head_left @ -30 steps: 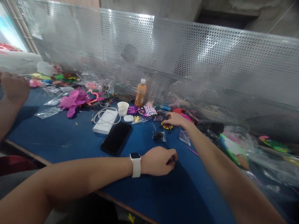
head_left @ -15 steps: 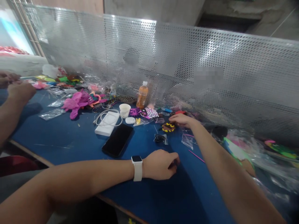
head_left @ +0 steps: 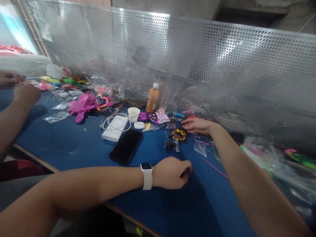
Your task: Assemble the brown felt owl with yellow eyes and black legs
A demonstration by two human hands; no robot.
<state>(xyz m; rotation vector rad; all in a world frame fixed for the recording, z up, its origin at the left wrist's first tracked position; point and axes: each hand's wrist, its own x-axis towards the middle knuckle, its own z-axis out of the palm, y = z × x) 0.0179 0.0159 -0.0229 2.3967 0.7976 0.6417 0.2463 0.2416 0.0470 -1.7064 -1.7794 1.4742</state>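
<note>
My left hand [head_left: 171, 172], with a white-strapped watch [head_left: 147, 176] on its wrist, rests on the blue table with its fingers curled in a loose pinch. Anything between those fingertips is hidden. Farther back, my right hand [head_left: 197, 125] reaches out with its fingers extended and apart, holding nothing I can see. Just below its fingertips lies a round brown felt piece [head_left: 178, 134] with yellow eyes and a yellow edge. A small clear bag with something black [head_left: 171, 144] is in front of that piece. Red material [head_left: 192, 117] shows behind the right hand.
A black phone [head_left: 125, 146], a white box with a cable [head_left: 115, 129], a paper cup [head_left: 133, 115] and an orange drink bottle [head_left: 152, 98] stand left of centre. A purple stick [head_left: 214, 168] lies at right. Another person's hands [head_left: 26, 93] are at far left. A perforated metal panel [head_left: 98, 49] borders the back.
My right hand has lifted slightly off the brown felt piece, its fingers spreading. The piece now shows its eyes more fully. My left hand keeps its curled pose. The view has shifted a little.
</note>
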